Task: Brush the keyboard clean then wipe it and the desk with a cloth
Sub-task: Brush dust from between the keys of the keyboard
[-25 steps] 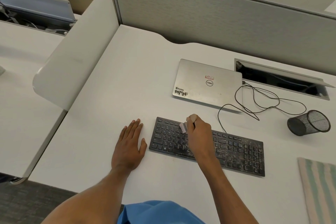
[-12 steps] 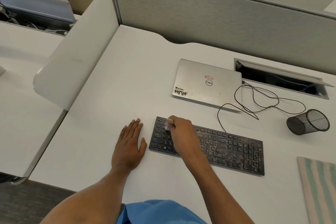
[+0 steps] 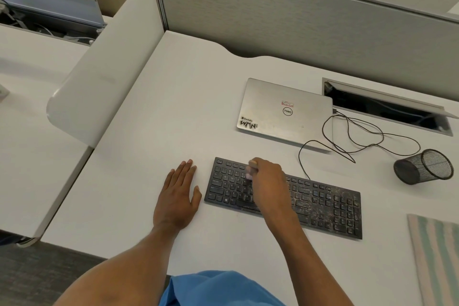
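Observation:
A black keyboard (image 3: 323, 204) lies on the white desk (image 3: 188, 112), its right half speckled with pale dust. My right hand (image 3: 268, 184) is over the keyboard's left-middle keys and grips a small brush (image 3: 249, 172) whose pale bristles touch the keys; most of the brush is hidden in the fist. My left hand (image 3: 177, 196) rests flat on the desk just left of the keyboard, fingers straight. A striped cloth (image 3: 437, 256) lies at the desk's right edge.
A shut silver laptop (image 3: 285, 114) sits behind the keyboard, with black cables (image 3: 357, 136) looping to its right. A black mesh cup (image 3: 422, 166) lies on its side at the right. An open cable tray (image 3: 387, 107) and a grey partition (image 3: 298, 27) stand behind.
My right hand swept the brush left across the keys, then came back a little to the right. My left hand stayed flat on the desk.

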### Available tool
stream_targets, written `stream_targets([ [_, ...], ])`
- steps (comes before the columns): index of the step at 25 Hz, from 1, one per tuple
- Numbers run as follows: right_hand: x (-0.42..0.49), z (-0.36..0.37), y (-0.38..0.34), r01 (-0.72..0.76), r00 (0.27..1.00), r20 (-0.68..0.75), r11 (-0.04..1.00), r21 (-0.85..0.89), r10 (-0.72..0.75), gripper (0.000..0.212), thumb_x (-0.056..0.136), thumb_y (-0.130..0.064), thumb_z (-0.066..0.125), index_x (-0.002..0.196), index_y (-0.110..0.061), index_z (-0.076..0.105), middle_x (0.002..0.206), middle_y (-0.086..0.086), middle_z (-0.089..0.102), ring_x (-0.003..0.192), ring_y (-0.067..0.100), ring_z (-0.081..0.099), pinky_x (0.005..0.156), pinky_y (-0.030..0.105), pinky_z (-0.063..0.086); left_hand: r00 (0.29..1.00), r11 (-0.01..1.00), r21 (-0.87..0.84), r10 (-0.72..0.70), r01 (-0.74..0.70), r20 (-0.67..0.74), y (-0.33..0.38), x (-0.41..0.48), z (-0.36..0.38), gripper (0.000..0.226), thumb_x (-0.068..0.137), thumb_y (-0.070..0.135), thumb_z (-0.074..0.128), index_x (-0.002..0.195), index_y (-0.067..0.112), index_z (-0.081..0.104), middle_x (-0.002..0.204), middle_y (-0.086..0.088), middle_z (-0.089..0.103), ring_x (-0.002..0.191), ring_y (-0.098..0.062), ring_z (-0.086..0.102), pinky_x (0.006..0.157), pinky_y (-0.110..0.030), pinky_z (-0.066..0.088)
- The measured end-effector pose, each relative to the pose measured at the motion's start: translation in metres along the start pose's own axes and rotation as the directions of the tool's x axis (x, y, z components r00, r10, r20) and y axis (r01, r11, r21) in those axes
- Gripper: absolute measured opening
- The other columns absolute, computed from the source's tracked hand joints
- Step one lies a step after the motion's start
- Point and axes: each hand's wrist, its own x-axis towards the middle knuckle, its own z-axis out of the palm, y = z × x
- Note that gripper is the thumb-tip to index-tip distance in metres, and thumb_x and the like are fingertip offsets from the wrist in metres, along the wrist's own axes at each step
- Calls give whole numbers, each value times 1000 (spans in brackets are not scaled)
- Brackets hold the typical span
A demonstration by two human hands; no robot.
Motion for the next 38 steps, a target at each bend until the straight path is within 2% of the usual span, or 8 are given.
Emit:
stream_targets([
  [4, -2, 17, -21, 142, 984, 115, 989, -25, -139, 26, 104, -9, 45, 109, -12, 71, 103, -3, 74, 85, 1, 59, 59, 4, 34, 1000, 1000, 10, -1, 1, 5, -1, 0, 0, 65, 103, 40, 35, 164, 18, 35, 174, 4, 24, 162, -9, 14, 133, -37, 11],
  [11, -3, -8, 22, -127, 992, -12, 991, 47, 128, 29, 102, -5, 45, 81, -24, 52, 84, -11, 61, 94, 14, 72, 61, 19, 42, 1000, 1000, -3, 11, -11, -11, 0, -1, 0, 64, 102, 38, 37, 162, 16, 38, 173, 2, 28, 161, -11, 17, 132, -39, 13],
  [14, -5, -11, 9, -81, 996, -22, 993, 80, 83, 26, 103, -7, 47, 96, -25, 63, 97, -12, 67, 96, 8, 69, 65, 14, 42, 1000, 1000, -8, 11, -11, -10, -1, 0, -1, 64, 102, 38, 36, 163, 16, 37, 173, 2, 27, 161, -10, 17, 132, -38, 12],
  [19, -2, 8, -1, 49, 998, 40, 999, -6, -48, 38, 100, -4, 44, 75, -30, 56, 80, -12, 65, 89, 7, 73, 54, 13, 40, 1000, 1000, -6, 9, -9, -12, 0, 0, -1, 64, 102, 38, 37, 162, 16, 38, 173, 3, 27, 161, -10, 17, 132, -38, 13],
  [23, -5, -4, 19, -140, 990, -35, 989, -43, 139, 26, 100, -9, 46, 84, -16, 65, 84, -3, 70, 83, 19, 73, 61, 32, 55, 1000, 1000, -4, 9, -9, -9, 0, 0, -1, 65, 102, 38, 36, 163, 16, 38, 173, 3, 27, 161, -10, 17, 132, -37, 12],
  [29, -12, 11, -9, 13, 996, 89, 999, 37, -16, 38, 102, -17, 49, 74, -38, 64, 72, -17, 66, 75, 1, 62, 57, 15, 40, 1000, 1000, -4, 8, -9, -16, 0, 0, -1, 65, 102, 40, 35, 163, 16, 37, 173, 2, 28, 161, -11, 17, 133, -35, 10],
  [32, -8, 26, -5, -26, 989, 147, 1000, 14, 24, 34, 100, -13, 48, 78, -31, 67, 76, -14, 68, 75, 4, 63, 59, 17, 39, 1000, 1000, -4, 13, -13, -16, 1, 0, 0, 65, 102, 39, 36, 163, 16, 38, 173, 2, 28, 161, -11, 17, 133, -36, 11],
  [38, -7, -4, 26, -110, 994, -18, 994, 23, 110, 28, 106, -19, 45, 84, -17, 61, 87, -7, 65, 79, 11, 70, 62, 27, 56, 1000, 1000, -3, 18, -18, -20, -1, 1, 2, 64, 102, 39, 35, 162, 15, 38, 173, 2, 29, 161, -11, 18, 132, -39, 13],
])
